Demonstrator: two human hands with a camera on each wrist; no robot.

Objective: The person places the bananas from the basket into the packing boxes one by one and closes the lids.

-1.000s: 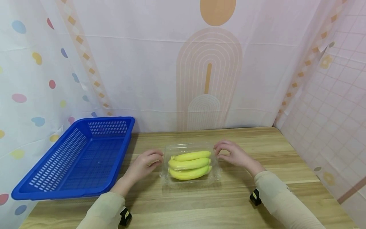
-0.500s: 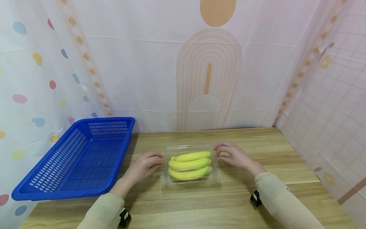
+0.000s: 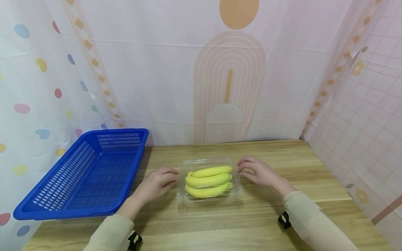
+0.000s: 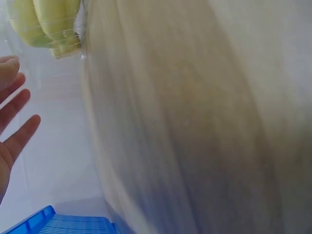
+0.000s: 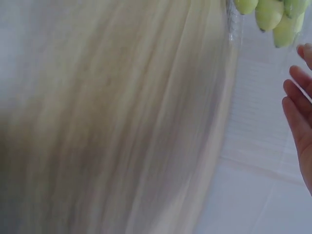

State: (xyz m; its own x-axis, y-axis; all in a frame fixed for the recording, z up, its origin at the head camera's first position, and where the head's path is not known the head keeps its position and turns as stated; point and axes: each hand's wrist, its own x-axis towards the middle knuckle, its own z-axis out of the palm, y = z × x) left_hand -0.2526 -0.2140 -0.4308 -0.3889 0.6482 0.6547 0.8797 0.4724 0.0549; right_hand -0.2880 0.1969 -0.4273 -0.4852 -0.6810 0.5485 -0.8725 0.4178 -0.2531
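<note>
A clear plastic clamshell box (image 3: 236,199) sits on the wooden table with several yellow bananas (image 3: 208,180) inside. At the box's left side is my left hand (image 3: 155,183), its fingertips right by the plastic. My right hand (image 3: 258,170) is by the right side, fingers loosely bent and thumb apart from them. In the left wrist view the fingers of the left hand (image 4: 14,117) are spread below the banana ends (image 4: 53,22), around nothing. The right wrist view has the right hand (image 5: 300,107) relaxed in the same way, near the greenish banana tips (image 5: 269,14).
A blue plastic basket (image 3: 75,212) with slotted walls stands at the left, close to my left forearm. The wooden table (image 3: 207,230) ends at a patterned cloth backdrop (image 3: 166,87), with more cloth along both sides.
My right hand has drifted slightly right, away from the box. The left forearm has shifted a little left, and the left thumb has come nearer its fingers. The box stays in place.
</note>
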